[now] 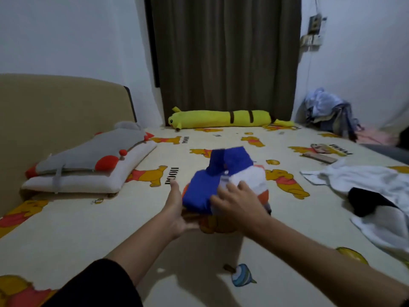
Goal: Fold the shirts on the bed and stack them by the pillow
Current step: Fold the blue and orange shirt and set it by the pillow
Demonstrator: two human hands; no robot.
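On the bed [88, 229], two hands [238, 201], one folded shirt [203, 189], one pillow [88, 176]

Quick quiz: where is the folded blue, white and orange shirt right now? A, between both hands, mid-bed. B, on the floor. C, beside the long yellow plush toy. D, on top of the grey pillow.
A: the folded blue, white and orange shirt sits mid-bed between the left hand and right hand.
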